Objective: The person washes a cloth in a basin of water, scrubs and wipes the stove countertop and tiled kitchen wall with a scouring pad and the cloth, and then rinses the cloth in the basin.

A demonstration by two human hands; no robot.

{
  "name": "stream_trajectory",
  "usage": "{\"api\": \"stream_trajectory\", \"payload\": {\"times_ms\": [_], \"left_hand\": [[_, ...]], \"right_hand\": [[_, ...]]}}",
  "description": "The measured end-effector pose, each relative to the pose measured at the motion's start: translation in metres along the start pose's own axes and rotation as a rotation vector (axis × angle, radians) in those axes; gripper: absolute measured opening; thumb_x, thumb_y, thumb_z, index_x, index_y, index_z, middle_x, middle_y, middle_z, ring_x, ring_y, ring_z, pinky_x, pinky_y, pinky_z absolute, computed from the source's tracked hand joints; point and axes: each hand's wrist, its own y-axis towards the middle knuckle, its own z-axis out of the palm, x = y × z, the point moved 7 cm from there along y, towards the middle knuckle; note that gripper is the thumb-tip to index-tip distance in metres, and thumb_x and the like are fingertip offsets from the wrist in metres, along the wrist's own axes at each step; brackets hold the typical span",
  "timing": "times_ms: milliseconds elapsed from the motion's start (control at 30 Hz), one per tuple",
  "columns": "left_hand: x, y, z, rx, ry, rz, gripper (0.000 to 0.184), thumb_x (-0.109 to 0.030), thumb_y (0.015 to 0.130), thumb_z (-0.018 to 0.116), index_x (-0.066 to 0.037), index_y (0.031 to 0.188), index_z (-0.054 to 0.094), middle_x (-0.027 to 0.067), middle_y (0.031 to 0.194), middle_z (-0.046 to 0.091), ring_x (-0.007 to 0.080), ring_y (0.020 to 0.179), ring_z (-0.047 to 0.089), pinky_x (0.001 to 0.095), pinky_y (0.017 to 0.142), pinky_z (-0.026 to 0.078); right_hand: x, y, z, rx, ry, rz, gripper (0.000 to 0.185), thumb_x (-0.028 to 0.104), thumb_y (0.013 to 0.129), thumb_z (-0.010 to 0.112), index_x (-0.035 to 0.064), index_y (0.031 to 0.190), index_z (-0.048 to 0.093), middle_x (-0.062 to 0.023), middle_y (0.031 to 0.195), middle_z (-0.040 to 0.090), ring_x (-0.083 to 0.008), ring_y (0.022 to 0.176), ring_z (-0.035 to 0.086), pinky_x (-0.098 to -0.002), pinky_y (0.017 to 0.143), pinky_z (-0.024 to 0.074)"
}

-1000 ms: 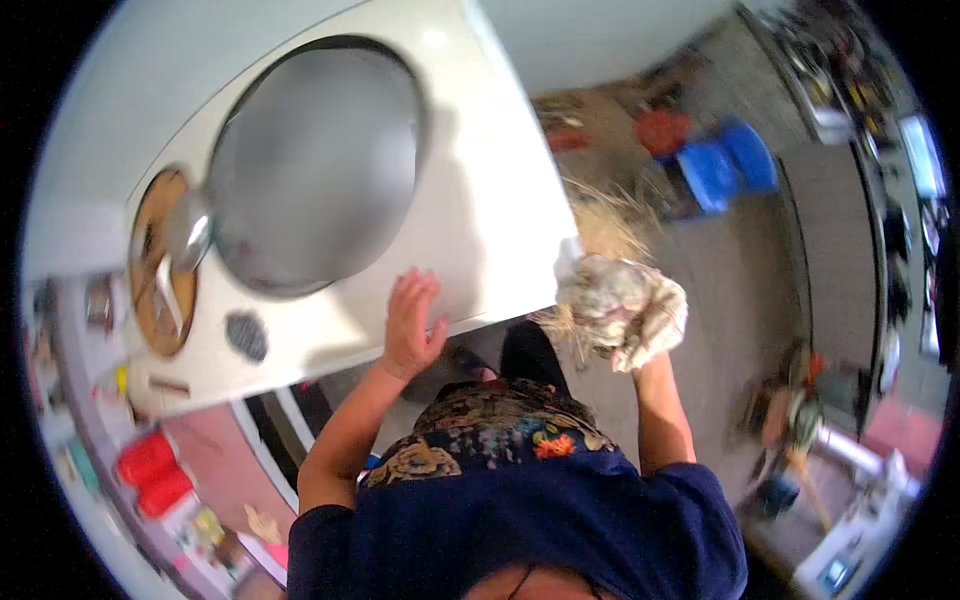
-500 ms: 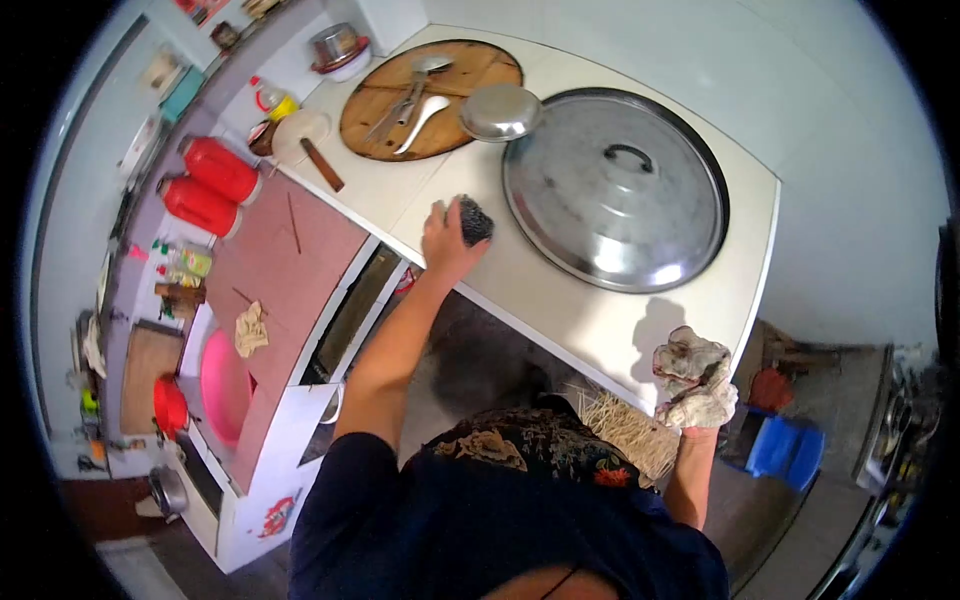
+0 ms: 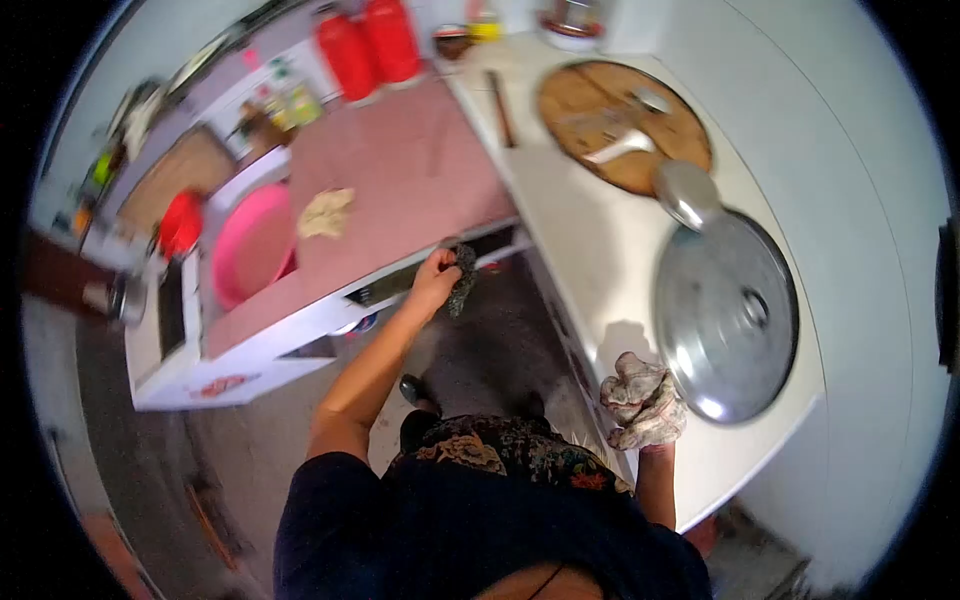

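In my left hand (image 3: 430, 284) is a dark mesh scouring pad (image 3: 463, 282), pinched between thumb and fingers. The pad hangs over the floor beside the front edge of the pink counter (image 3: 410, 150). A stained white rag (image 3: 643, 402) is bunched in my right hand (image 3: 657, 456) and hides most of its fingers. This hand is at the front edge of the white stove top (image 3: 590, 255), just left of a large round metal lid (image 3: 722, 325).
Beyond the lid lie a small metal lid (image 3: 686, 192) and a round wooden board (image 3: 570, 100) with utensils. Two red thermoses (image 3: 347, 58) stand behind the pink counter. A beige cloth (image 3: 326, 213) lies near a pink basin (image 3: 228, 255).
My view and body have turned left. My left hand has lifted the scouring pad off the white stove top and carried it towards the pink counter. My right hand still holds the rag.
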Motion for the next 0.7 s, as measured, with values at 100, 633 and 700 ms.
{"api": "stream_trajectory", "payload": {"times_ms": [100,633,700], "left_hand": [[0.046,-0.035,-0.157,0.025,-0.559,-0.354,0.025,-0.006,0.080,0.047,-0.008,0.103,0.058,-0.0001,0.080,0.060,0.0070,0.062,0.056,0.0231,0.050,0.044],[0.054,0.000,-0.633,-0.788,0.290,0.029,0.029,-0.004,0.075,0.063,0.001,0.102,0.054,0.0177,0.103,0.057,0.0286,0.092,0.059,0.0376,0.073,0.048],[0.070,0.013,-0.645,-0.906,0.605,0.084,0.032,-0.006,0.072,0.067,0.002,0.100,0.055,0.0225,0.107,0.055,0.0349,0.099,0.055,0.0424,0.077,0.046]], "right_hand": [[0.107,0.027,0.064,0.069,-0.046,-0.097,0.030,0.032,0.079,0.061,0.0099,0.098,0.052,0.0001,0.086,0.060,-0.0163,0.078,0.059,-0.0319,0.066,0.0474],[0.625,0.176,0.435,0.948,0.699,-0.589,0.063,0.031,0.082,0.064,0.0054,0.134,0.039,-0.0094,0.129,0.049,-0.0210,0.115,0.052,-0.0265,0.095,0.0404],[0.621,0.245,0.501,0.860,0.445,-0.711,0.052,0.028,0.088,0.059,0.0057,0.131,0.041,-0.0095,0.120,0.055,-0.0203,0.105,0.056,-0.0248,0.084,0.0440]]}}
